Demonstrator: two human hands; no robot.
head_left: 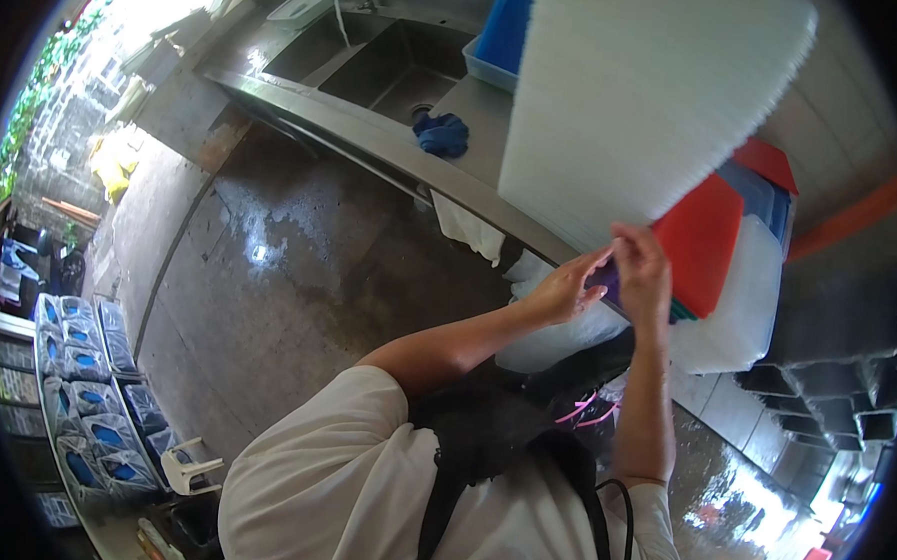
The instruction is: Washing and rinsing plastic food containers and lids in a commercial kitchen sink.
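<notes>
My left hand (pixel 564 291) is raised in front of the counter, its thumb and fingers apart with nothing visible in them. Close beside it is my right hand (pixel 644 270), fingers bent, the inside of its grip hidden from view. Behind and between the hands shows a purple plastic piece (pixel 606 281); whether either hand touches it is unclear. A tall stack of translucent white plastic sheets or lids (pixel 613 114) rises just beyond my fingertips. Right of my right hand stand red plastic lids or bins (pixel 698 246), with green edges below and a translucent white container (pixel 740 315) alongside.
A steel counter holds a double sink (pixel 398 67) with a faucet (pixel 344 9). A crumpled blue cloth (pixel 441 135) lies near the basin. Blue bins (pixel 503 27) stand behind the stack. Left are bagged crates (pixel 90 407) and a white stool (pixel 189 467). The concrete floor (pixel 328 275) is wet.
</notes>
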